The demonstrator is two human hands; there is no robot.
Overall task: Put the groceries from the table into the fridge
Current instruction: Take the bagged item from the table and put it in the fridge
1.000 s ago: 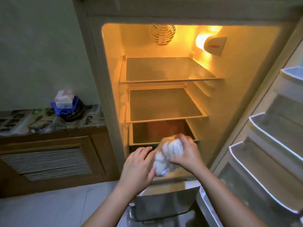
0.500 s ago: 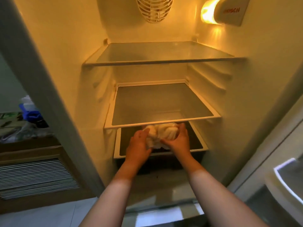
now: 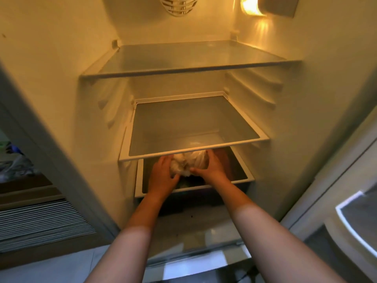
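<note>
Under the front edge of the middle shelf [image 3: 195,121], both hands reach into the fridge [image 3: 318,111] and hold a clear plastic bag of pale, rounded food [image 3: 188,163] over the open bottom drawer [image 3: 243,172]: the left hand [image 3: 162,174] cups the bag's left side with fingers curled round it, and the right hand [image 3: 211,167] grips its right side, thumb pressed under the near edge. Above, the glass top shelf [image 3: 189,56] lies beneath the round vent [image 3: 178,6] and the glowing lamp [image 3: 253,7] at the upper right corner, while a door bin [image 3: 357,217] shows at the right edge and a slatted cabinet [image 3: 40,219] at the lower left.
</note>
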